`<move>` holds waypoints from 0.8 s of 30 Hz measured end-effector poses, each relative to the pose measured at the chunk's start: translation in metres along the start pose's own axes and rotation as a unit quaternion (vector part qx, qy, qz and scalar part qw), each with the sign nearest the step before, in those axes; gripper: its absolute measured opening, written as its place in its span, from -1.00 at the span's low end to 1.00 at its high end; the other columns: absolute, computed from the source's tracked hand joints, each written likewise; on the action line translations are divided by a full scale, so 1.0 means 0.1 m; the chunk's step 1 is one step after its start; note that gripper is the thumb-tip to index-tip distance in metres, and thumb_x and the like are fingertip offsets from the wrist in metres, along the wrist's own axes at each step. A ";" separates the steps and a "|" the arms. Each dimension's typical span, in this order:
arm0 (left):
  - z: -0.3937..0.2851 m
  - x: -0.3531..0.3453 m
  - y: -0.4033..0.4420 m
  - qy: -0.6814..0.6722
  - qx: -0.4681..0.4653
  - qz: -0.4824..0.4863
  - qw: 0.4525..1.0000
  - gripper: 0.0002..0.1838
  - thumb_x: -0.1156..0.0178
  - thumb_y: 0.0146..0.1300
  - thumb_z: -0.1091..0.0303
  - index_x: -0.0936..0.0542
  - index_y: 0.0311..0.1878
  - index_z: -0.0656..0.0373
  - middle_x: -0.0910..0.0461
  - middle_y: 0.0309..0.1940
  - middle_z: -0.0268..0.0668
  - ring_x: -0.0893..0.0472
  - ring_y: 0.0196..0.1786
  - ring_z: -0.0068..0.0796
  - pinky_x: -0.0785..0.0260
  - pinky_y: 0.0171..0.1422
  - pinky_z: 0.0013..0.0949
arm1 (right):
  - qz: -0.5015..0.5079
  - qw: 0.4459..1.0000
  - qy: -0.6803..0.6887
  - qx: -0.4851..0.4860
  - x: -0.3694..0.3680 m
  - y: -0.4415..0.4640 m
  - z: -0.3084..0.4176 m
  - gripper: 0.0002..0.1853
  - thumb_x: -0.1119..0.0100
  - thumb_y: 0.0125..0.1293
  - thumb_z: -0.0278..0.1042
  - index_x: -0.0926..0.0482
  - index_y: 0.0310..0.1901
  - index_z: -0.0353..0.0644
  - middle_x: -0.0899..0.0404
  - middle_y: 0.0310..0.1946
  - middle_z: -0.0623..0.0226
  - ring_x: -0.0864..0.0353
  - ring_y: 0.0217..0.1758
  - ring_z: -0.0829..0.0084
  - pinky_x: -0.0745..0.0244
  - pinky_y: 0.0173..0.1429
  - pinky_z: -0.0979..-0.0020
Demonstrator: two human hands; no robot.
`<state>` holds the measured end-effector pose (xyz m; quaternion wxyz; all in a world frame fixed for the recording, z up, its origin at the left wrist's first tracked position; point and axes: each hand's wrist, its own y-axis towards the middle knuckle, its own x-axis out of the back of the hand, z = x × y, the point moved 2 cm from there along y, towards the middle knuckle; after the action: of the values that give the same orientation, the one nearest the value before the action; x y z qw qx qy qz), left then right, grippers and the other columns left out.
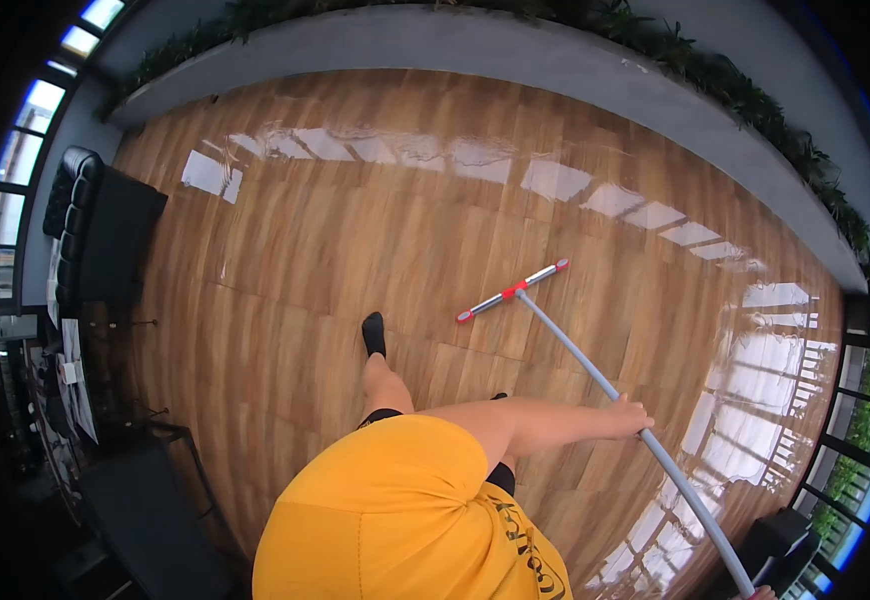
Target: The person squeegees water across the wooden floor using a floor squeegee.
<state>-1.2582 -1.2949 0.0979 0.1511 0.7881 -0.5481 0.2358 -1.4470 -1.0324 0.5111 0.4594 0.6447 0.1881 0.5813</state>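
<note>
A floor squeegee with a silver-and-red head [515, 291] and a long grey pole [587, 367] rests on the wood floor ahead of me. My left hand [630, 417], its arm stretched across my body to the right, is wrapped round the middle of the pole. Down at the lower right edge, my right hand [763, 594] shows only in part at the pole's upper end, closed around it. The pole slants from there up and left to the head.
Shiny wet-looking wood floor [355, 230] spreads around my feet. A black sofa [105, 230] stands at left, with a dark table [155, 520] below it. A grey planter wall [435, 45] curves along the far side. Another black item [780, 545] sits at lower right.
</note>
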 end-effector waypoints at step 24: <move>6.17 6.79 -6.19 0.111 0.457 -0.518 0.715 -0.55 -0.29 0.18 0.26 -0.42 0.11 0.10 -0.12 0.45 -0.09 -0.22 0.41 0.11 -0.05 0.46 0.15 | 0.245 0.483 0.795 -0.274 -5.46 -1.24 10.24 -0.74 -0.08 0.42 -0.26 -0.41 -0.42 -0.18 -0.46 -0.35 0.29 -0.50 -0.09 0.30 -0.24 0.37 -0.04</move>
<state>-0.3569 -1.9214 -0.0449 -0.0690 0.8900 0.1409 0.4281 -0.6045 -1.7768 0.1961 0.1066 -0.2300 0.1389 0.9573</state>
